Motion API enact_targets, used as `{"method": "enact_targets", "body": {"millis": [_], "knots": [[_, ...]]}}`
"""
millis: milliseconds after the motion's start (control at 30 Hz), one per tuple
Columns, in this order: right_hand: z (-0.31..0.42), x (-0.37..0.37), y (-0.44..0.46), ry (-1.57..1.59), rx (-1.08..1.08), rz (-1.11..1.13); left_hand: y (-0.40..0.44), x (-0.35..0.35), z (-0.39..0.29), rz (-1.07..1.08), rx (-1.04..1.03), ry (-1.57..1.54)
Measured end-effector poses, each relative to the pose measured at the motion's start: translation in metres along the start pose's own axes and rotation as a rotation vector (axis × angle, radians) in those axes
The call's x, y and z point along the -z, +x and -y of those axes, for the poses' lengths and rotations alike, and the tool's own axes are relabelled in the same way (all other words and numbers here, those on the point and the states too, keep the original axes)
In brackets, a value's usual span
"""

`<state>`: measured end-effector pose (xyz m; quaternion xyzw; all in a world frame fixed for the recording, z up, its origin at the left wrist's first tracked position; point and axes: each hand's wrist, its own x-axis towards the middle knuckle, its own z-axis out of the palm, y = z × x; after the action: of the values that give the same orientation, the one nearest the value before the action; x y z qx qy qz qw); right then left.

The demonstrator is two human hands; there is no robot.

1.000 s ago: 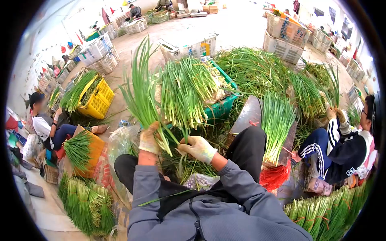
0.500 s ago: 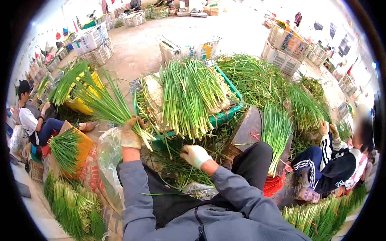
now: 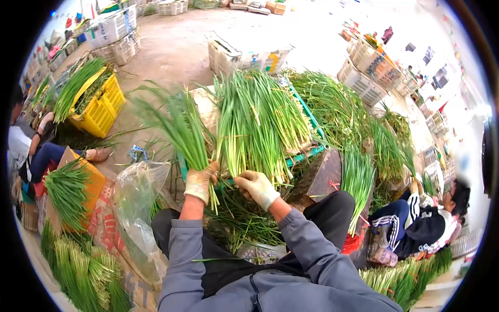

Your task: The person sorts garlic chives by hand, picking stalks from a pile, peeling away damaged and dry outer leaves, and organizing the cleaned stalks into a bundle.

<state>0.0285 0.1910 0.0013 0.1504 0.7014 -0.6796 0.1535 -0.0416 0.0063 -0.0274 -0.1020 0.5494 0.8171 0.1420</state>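
Note:
My left hand (image 3: 201,182), in a pale glove, is closed round the lower stalks of a loose bunch of long green stalks (image 3: 182,132). The leafy tops fan up and to the left, blurred. My right hand (image 3: 257,188), gloved too, has its fingers pinched at the lower ends of the big pile of green stalks (image 3: 254,117); what lies between the fingertips is too small to make out. That pile rests across a green crate (image 3: 312,152) in front of me. Loose stalks (image 3: 244,221) lie below my hands.
A plastic bag (image 3: 140,192) is by my left knee. A yellow crate (image 3: 101,106) stands at the left, near a seated person (image 3: 39,156). Another person (image 3: 426,223) sits at the right. Tied bundles (image 3: 86,268) lie lower left, and a metal-sided box (image 3: 325,174) is beside my right knee.
The bunch in my left hand swung left, then came back towards the middle. My right hand drew away from it and now touches the pile's lower ends. The view has shifted.

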Motion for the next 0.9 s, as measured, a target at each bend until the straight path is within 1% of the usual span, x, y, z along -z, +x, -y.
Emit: {"method": "enact_targets", "body": {"millis": [33,67,133,167,267,333,400,433,467,533,567,600,633,667,700,733,767,800,833,867,900], "knots": [[-0.005,0.000,-0.007,0.046,-0.005,0.023,0.001,-0.004,0.006,0.030,0.047,0.073],[-0.009,0.001,-0.009,-0.027,0.018,0.045,0.002,-0.015,0.012,-0.103,0.139,0.176],[-0.012,-0.001,-0.012,0.022,-0.008,0.064,0.000,-0.024,0.026,-0.005,0.106,0.231],[-0.012,-0.001,-0.012,0.020,-0.018,0.044,0.002,-0.026,0.029,0.083,0.068,0.190],[-0.017,0.003,-0.009,0.053,0.004,-0.006,-0.007,-0.033,0.018,0.152,0.130,0.202],[-0.025,0.002,-0.014,0.052,0.025,-0.024,-0.014,-0.036,0.013,0.115,0.113,0.223],[-0.032,0.006,-0.025,0.130,0.005,-0.084,-0.019,-0.035,0.010,-0.029,0.087,0.283],[-0.037,0.011,-0.036,-0.017,-0.007,-0.062,-0.009,-0.029,0.017,-0.001,0.000,0.211],[-0.053,0.015,-0.045,-0.066,-0.055,-0.009,-0.004,-0.017,0.024,-0.045,0.025,0.241],[-0.106,0.028,-0.042,-0.816,0.125,0.289,-0.001,-0.011,0.020,0.055,0.026,0.204],[-0.110,0.035,-0.050,-0.933,0.093,0.459,-0.006,-0.013,0.021,0.054,0.022,0.197],[-0.111,0.041,-0.054,-1.046,0.062,0.621,-0.012,-0.017,0.020,-0.019,0.076,0.235],[-0.095,0.033,-0.052,-0.956,0.154,0.310,-0.017,-0.025,0.019,-0.079,0.126,0.269],[-0.077,0.032,-0.052,-0.566,0.063,0.100,-0.025,-0.024,0.014,0.065,0.126,0.293],[-0.052,0.031,-0.050,-0.273,-0.061,0.076,-0.028,-0.023,0.019,0.129,0.081,0.267],[-0.039,0.027,-0.047,-0.238,0.075,-0.035,-0.029,-0.024,0.024,0.197,0.031,0.245],[-0.026,0.024,-0.043,-0.375,0.243,-0.079,-0.030,-0.025,0.030,0.169,0.019,0.262],[-0.027,0.020,-0.034,-0.391,0.368,-0.043,-0.034,-0.028,0.034,0.135,0.008,0.280],[-0.026,0.020,-0.029,-0.301,0.238,0.027,-0.051,-0.043,0.023,0.157,0.020,0.195],[-0.027,0.020,-0.025,-0.210,0.109,0.106,-0.046,-0.039,0.030,0.172,0.023,0.180],[-0.028,0.019,-0.026,-0.193,0.135,0.074,-0.046,-0.037,0.029,0.167,0.035,0.221]]}}
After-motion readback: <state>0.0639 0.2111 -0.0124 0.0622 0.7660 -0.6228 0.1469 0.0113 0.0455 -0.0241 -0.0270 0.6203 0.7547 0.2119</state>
